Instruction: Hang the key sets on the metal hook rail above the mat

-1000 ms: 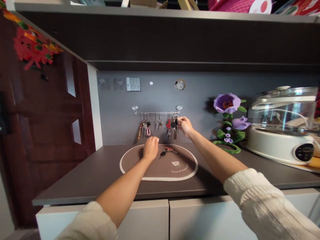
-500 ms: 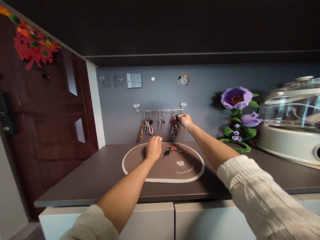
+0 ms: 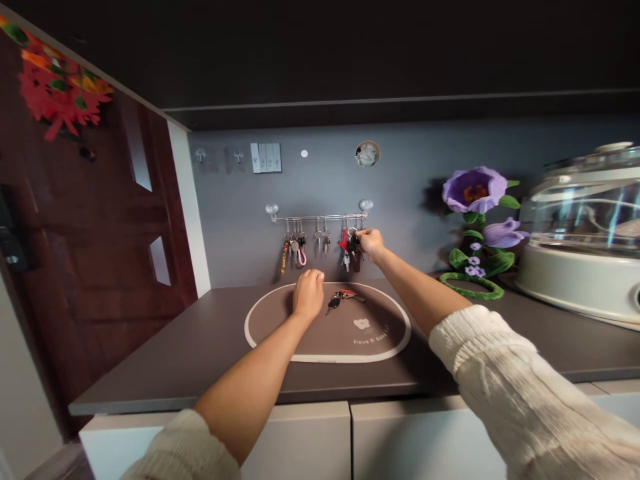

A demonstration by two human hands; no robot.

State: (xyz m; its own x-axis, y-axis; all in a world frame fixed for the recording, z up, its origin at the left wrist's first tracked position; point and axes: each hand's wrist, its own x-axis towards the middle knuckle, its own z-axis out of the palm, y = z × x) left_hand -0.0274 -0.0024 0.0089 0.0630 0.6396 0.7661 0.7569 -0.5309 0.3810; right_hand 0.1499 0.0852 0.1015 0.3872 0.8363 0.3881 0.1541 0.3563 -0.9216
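Observation:
My right hand pinches a bunch of dark keys by its ring at the right end of a clear wall rail. Whether the ring sits on a hook is hard to make out. Beside it hangs a red key holder with keys. My left hand is closed above the brown oval mat; its fingers face away, so any contents are hidden. To its right, a bunch of keys with a red tag lies on the mat. More keys hang along the rail's left half.
Purple artificial flowers stand on the counter at right, next to a white appliance with a clear cover. A dark cabinet overhangs the counter. Light switches and a round wall hole are above the rail.
The keys at my right hand have shifted slightly, and the bunch beside them hangs a little differently. My left hand stays where it was. The camera view has moved slightly.

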